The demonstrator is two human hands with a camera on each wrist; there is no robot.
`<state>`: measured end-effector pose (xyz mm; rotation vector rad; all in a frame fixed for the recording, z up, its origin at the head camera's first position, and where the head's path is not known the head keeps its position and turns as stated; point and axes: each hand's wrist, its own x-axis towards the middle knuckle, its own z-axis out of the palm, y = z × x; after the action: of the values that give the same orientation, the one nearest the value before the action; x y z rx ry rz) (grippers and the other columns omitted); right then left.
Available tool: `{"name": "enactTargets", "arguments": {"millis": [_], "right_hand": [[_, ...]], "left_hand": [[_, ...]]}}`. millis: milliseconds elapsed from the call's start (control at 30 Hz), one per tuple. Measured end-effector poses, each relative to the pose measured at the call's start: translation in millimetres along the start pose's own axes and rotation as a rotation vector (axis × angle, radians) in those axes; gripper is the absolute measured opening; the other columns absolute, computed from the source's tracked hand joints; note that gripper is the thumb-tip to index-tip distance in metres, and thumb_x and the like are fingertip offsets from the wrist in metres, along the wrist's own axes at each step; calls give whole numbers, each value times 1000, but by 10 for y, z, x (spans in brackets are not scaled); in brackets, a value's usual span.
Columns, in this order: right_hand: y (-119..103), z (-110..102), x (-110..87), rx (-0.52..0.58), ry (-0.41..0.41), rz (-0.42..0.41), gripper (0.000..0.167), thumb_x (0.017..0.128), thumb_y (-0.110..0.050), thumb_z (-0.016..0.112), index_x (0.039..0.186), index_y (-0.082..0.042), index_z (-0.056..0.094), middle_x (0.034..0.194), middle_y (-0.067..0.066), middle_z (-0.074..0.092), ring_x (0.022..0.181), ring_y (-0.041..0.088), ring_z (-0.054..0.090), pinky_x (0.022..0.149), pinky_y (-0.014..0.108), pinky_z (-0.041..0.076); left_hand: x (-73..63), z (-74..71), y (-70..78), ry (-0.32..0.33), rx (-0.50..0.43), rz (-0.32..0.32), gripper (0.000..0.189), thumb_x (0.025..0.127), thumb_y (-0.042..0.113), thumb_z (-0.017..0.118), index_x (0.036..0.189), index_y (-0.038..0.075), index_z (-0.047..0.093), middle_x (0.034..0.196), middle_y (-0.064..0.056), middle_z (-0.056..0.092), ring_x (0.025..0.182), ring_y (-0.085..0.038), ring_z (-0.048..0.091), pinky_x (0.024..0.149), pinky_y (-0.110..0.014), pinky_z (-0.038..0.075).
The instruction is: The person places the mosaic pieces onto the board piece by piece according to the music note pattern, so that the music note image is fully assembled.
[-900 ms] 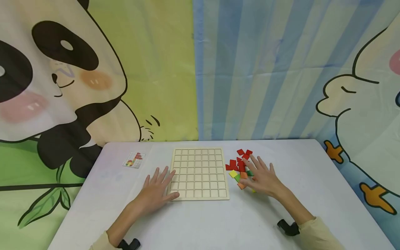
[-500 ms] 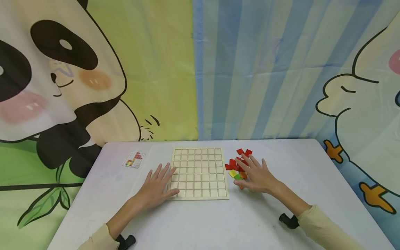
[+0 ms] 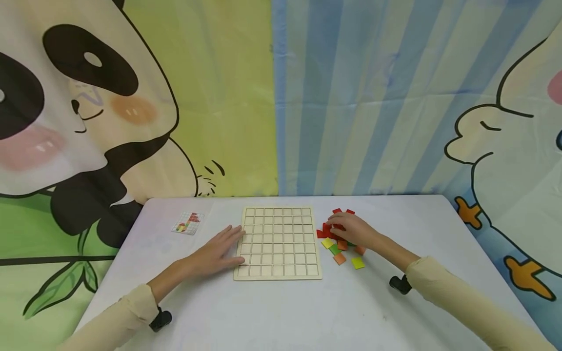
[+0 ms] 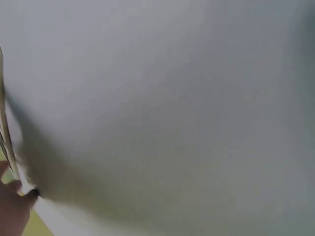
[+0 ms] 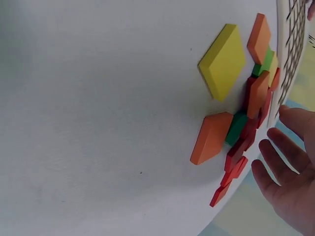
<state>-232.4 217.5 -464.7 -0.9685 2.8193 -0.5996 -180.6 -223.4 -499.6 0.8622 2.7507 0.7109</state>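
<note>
A pale wooden grid board point(image 3: 281, 243) lies flat on the table. My left hand point(image 3: 215, 252) rests at its left edge, fingers extended and thumb lower down; in the left wrist view only part of that hand point(image 4: 15, 209) shows in the corner. To the board's right is a loose heap of square tiles, mostly red tiles point(image 3: 326, 229), with yellow tiles point(image 3: 357, 263), orange tiles point(image 3: 339, 259) and green tiles point(image 3: 335, 249). Over the red ones hovers my right hand point(image 3: 354, 230). Its fingers bend loosely with the thumb apart, and nothing shows between them in the right wrist view.
A small card point(image 3: 188, 223) printed with a coloured grid pattern lies at the back left of the white table point(image 3: 272, 317). Behind the table hangs a cartoon-printed curtain point(image 3: 351, 97).
The right hand has drawn back from the nearer tiles to the red ones, its fingers now bent, uncovering yellow and orange tiles. The left hand has shifted slightly left, its fingers closer together.
</note>
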Motion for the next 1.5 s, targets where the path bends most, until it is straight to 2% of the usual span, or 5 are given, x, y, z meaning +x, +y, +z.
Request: {"name": "enactTargets", "arguments": {"millis": [167, 500, 667, 1067, 1500], "right_hand": [[31, 37, 84, -47, -37, -34, 16, 95, -2, 72, 110, -1, 77, 113, 14, 75, 109, 32, 69, 93, 44, 60], [97, 10, 141, -168, -11, -73, 8, 90, -4, 77, 98, -5, 79, 101, 8, 75, 98, 28, 68, 88, 40, 62], [125, 6, 160, -178, -11, -81, 7, 91, -9, 78, 96, -6, 80, 98, 6, 75, 95, 26, 67, 85, 38, 62], [142, 6, 162, -135, 5, -66, 4, 91, -3, 77, 93, -6, 75, 97, 8, 73, 92, 26, 63, 84, 39, 60], [139, 58, 215, -110, -12, -46, 3, 92, -7, 76, 94, -7, 73, 98, 7, 72, 90, 23, 60, 82, 36, 60]], "left_hand": [[-4, -36, -154, -71, 9, 97, 101, 87, 57, 76, 161, 3, 34, 169, -18, 29, 156, -48, 22, 122, -68, 25], [23, 25, -253, -1, 58, 163, 111, 79, 63, 81, 160, 2, 35, 168, -19, 31, 155, -48, 25, 120, -68, 29], [45, 70, -215, 25, 30, 143, 112, 78, 66, 81, 160, 4, 35, 170, -18, 28, 156, -48, 21, 121, -70, 24], [75, 103, -98, -42, 121, 76, 117, 81, 70, 74, 165, 6, 23, 174, -14, 16, 160, -43, 8, 127, -64, 12], [200, -97, 61, -53, 158, 12, 108, 81, 61, 80, 157, -3, 37, 162, -21, 38, 147, -46, 37, 118, -64, 36]]}}
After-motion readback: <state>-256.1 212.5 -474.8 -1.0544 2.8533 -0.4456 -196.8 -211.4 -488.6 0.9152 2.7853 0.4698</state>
